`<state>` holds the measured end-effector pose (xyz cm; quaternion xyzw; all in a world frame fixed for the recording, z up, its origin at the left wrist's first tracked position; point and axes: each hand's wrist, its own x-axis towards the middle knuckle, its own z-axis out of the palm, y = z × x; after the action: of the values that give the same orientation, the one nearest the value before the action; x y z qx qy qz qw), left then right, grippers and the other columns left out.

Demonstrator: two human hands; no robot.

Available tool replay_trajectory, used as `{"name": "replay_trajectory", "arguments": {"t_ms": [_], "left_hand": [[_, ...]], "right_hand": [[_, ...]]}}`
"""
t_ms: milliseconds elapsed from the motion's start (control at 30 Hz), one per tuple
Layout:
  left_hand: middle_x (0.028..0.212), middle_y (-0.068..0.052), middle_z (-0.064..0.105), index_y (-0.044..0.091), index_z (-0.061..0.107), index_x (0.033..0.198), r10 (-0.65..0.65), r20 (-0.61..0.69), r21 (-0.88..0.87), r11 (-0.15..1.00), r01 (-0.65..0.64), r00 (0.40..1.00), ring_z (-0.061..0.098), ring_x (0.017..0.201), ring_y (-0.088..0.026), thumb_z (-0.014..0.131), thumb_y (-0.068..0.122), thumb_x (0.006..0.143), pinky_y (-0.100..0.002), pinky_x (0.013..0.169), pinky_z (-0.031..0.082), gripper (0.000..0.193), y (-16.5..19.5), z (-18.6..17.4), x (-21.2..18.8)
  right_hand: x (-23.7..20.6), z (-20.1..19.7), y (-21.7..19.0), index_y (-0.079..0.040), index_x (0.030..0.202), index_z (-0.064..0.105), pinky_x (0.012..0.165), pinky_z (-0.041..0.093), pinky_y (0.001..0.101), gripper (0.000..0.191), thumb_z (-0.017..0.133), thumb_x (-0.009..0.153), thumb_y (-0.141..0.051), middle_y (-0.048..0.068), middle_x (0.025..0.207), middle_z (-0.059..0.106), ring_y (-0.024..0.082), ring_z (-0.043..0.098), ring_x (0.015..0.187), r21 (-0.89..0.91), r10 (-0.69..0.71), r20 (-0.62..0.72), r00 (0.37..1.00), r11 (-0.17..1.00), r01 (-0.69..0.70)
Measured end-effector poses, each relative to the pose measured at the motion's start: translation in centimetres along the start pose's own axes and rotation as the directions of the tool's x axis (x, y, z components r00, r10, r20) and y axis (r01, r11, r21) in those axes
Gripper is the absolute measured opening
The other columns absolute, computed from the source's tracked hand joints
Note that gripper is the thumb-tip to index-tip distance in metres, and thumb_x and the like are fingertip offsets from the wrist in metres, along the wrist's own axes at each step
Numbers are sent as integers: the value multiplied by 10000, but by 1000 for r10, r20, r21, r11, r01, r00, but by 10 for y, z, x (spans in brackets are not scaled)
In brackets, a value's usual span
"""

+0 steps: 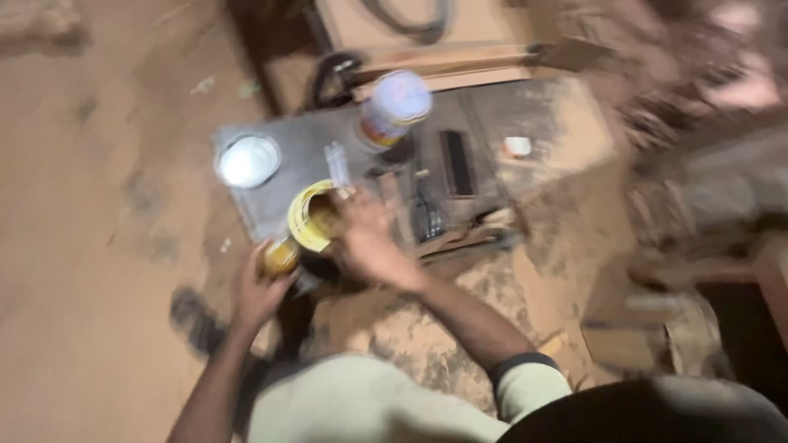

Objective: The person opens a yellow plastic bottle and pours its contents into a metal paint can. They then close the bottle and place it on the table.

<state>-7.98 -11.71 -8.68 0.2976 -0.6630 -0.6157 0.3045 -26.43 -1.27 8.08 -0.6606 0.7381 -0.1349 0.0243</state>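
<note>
— Under our two hands sits the grey board, flat, dusty, on sandy brown ground; it is the biggest thing near us. What lies on it?

— Beyond our right hand, further up the board, stands a white tin with a coloured band, tilted or blurred, we cannot say which. Off to the far left of our left hand is a round pale lid or dish, lying flat and shiny.

— And what are we gripping?

— Our left hand is wrapped around a small amber jar at the board's near edge, fingers closed about its side. Our right hand is over a yellow-rimmed can, fingers bent toward its rim; the blur hides whether they pinch anything, so we cannot tell.

— Which way does the can lie from the jar?

— Just up and to the right of the left grip, touching or nearly so. The can's open mouth faces up and toward us, so its axis looks tipped. The right hand is the nearer one to it; the left is just beside.

— Smaller things?

— To the right of our right hand, a dark flat bar lies lengthwise away from us, and past it a small white scrap. A little clear, upright piece stands just beyond the can. Everything looks gritty with sawdust or sand.
</note>
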Motion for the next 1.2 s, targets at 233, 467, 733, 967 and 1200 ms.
{"name": "replay_trajectory", "arguments": {"t_ms": [233, 467, 733, 967, 1200], "left_hand": [[1211, -126, 640, 17, 581, 1315, 140, -7, 107, 985, -138, 990, 636, 1119, -226, 872, 113, 673, -359, 981, 510, 711, 12, 2, 8], [1288, -129, 590, 35, 535, 1379, 63, 38, -73, 996, -60, 997, 618, 1176, -218, 843, 88, 744, -347, 992, 519, 708, 1, 4, 12], [1360, -157, 603, 43, 552, 1361, 149, 51, -102, 984, -143, 988, 609, 1288, -303, 900, 100, 743, -400, 1110, 503, 712, -3, -5, 16], [1433, -156, 593, 45, 528, 1360, 292, 58, -28, 956, -291, 955, 579, 1370, -336, 925, 84, 707, -413, 1168, 470, 766, 14, -8, 19], [1450, -160, 590, 56, 506, 1400, 287, 116, -73, 957, -280, 951, 596, 1359, -327, 847, 51, 767, -403, 1151, 489, 719, 12, -11, 19]], "right_hand": [[-1, -33, -33, -95, 1007, 735, 1111, 125, 811, 238, 674, 781, -135, 209, 1635, 290, 527, 190, 1517, -14, 218, 183, 959, 976, -219], [-5, -17, -29, -66, 892, 724, 1126, 206, 765, 136, 701, 808, -170, 192, 1591, 417, 464, 284, 1514, 45, 186, -4, 982, 982, -186], [23, -11, 9, -28, 1356, 658, 1169, 209, 634, 821, 912, 720, -480, 354, 1546, 334, 543, 312, 1441, -29, 16, -124, 992, 999, -20], [67, -18, 1, -12, 1275, 671, 1150, 151, 691, 879, 953, 610, -512, 302, 1588, 285, 504, 204, 1488, -61, 167, 188, 968, 985, -159], [74, -17, -2, 16, 1206, 684, 1148, 165, 697, 848, 962, 613, -524, 290, 1573, 330, 498, 225, 1485, -140, 126, 173, 977, 985, -102]]}}
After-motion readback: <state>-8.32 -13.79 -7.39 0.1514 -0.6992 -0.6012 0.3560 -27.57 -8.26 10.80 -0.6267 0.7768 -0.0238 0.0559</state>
